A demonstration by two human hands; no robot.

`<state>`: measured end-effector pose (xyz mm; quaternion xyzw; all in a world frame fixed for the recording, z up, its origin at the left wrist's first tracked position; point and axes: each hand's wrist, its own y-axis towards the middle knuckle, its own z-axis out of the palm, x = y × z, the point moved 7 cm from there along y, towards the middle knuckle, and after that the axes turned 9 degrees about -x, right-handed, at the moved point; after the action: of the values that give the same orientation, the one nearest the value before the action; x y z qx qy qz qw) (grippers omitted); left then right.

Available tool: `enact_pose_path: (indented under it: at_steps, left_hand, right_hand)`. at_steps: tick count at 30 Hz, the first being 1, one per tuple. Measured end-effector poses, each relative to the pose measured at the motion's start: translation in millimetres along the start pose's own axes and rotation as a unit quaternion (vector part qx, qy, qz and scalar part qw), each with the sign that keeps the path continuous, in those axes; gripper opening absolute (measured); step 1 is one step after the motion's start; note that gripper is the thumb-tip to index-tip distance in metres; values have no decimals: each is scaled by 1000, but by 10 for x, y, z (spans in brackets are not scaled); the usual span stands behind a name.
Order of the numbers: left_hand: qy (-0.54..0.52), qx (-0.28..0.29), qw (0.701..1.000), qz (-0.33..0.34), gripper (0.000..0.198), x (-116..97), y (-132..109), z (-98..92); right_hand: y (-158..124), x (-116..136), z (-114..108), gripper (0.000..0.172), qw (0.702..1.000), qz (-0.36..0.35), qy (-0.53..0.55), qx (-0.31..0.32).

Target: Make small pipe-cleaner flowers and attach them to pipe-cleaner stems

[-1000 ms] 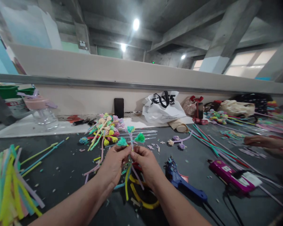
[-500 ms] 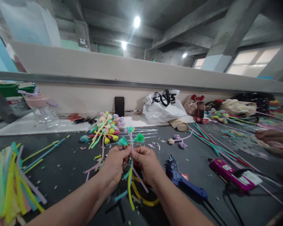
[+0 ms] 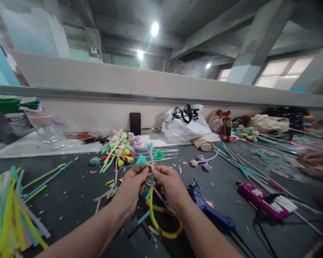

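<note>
Between my two hands stands a small pipe-cleaner flower sprig (image 3: pixel 151 155), upright, with green fuzzy blooms at its top and sides. My left hand (image 3: pixel 136 179) pinches it at the stem near the left bloom. From the right, my right hand (image 3: pixel 165 181) closes thumb and finger on the same stem, the fingertips of both hands almost touching. Yellow, blue and lilac stem ends hang below the hands. Beneath them a yellow pipe cleaner (image 3: pixel 172 234) curves on the dark table. My fingers hide the joint of the sprig.
Loose pipe cleaners (image 3: pixel 5 215) lie at the left. A pile of finished flowers (image 3: pixel 121 145) sits behind my hands. To the right are a blue glue gun (image 3: pixel 214 211), a purple device (image 3: pixel 261 200) with cords, and a lilac sprig (image 3: pixel 206 160). Another person's hand (image 3: pixel 312 157) shows at far right.
The sprig has shifted slightly right. A yellow piece now shows across the stem at my fingertips, and the hanging yellow end has swung to meet the yellow loop.
</note>
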<state>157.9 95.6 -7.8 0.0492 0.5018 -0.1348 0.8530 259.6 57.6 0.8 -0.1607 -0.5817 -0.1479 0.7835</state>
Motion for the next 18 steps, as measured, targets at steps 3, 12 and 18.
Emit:
enact_pose_path:
  at_steps: [3,12,18]
  left_hand:
    - [8,-16,1000,1,16,4,13,-29]
    - [33,-17,999,8,26,-34,35,-44]
    - [32,-8,999,17,19,-52,149,-33]
  right_hand:
    - [-2,-16,10,23,1000,10,12,1]
    - [25,-74,38,23,995,47,79,45]
    - [10,-8,102,26,994,26,78,78]
